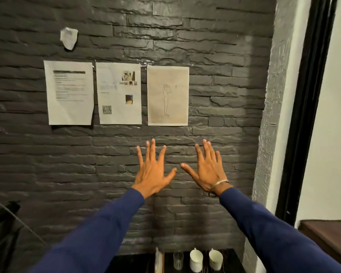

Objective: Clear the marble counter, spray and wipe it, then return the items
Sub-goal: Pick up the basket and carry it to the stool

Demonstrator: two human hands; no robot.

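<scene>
My left hand (pixel 152 172) and right hand (pixel 207 170), both empty with fingers straight and spread, are raised side by side before the dark brick wall (pixel 106 154). At the lower edge, the dark marble surface (pixel 130 265) carries a glass (pixel 178 261) and two white cups (pixel 195 261) in a left-to-right row against the wall.

I see both hands raised before the wall (pixel 215 56), the left hand (pixel 152 174) beside the right hand (pixel 207 174), thumbs near but apart. Above them hang three papers in a row: left sheet (pixel 69 93), middle sheet (pixel 119 93), right sheet (pixel 167 95). A paper scrap (pixel 69 38) sits higher, above the left sheet. Below the hands, against the wall, the counter (pixel 130 263) carries a glass (pixel 178 261); to its right stand the left cup (pixel 195 261) and the right cup (pixel 215 260). A table (pixel 329 237) stands far right.
</scene>
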